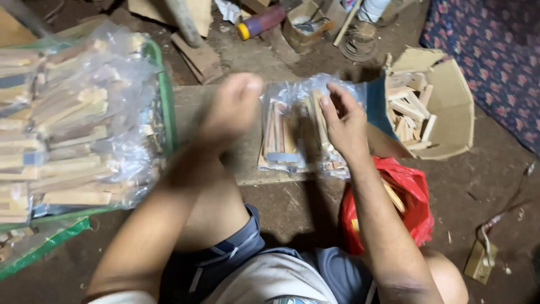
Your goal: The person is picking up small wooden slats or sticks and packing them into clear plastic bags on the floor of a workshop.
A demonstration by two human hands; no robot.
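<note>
A clear plastic bag of small wooden sticks (292, 132) lies on a wooden board (194, 104) on the floor. The right hand (344, 121) grips its right part with closed fingers. The left hand (232, 110) hovers just left, blurred; I cannot tell its fingers. Right stands a cardboard box (444, 112), left a green basket (165, 90).
</note>
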